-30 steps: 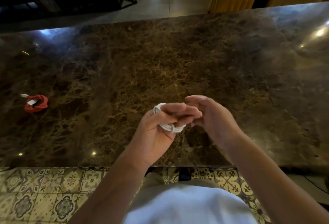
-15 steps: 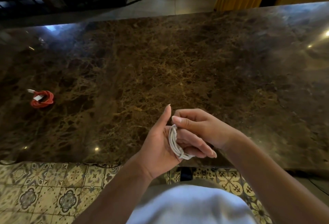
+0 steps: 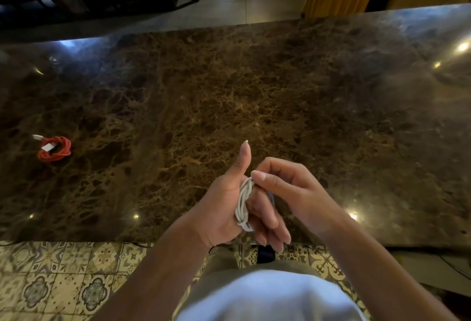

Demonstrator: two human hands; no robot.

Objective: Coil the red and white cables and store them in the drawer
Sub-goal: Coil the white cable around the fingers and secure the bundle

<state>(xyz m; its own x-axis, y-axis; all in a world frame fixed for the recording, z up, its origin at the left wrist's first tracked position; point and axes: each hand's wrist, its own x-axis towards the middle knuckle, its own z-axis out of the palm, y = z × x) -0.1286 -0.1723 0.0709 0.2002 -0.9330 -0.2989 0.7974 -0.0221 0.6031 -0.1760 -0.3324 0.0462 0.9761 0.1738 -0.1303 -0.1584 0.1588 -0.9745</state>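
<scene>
White cable (image 3: pixel 243 202) looped across left hand (image 3: pixel 229 206), fingers straight; right hand (image 3: pixel 288 193) pinched coil's top end; finished red cable (image 3: pixel 54 148) well left on surface (image 3: pixel 254 91)

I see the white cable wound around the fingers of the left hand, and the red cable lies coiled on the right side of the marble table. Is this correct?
Not quite. The head view shows the red cable coiled on the left side of the marble table, not the right. The rest holds: the white cable is wound around the fingers of the left hand.
</scene>
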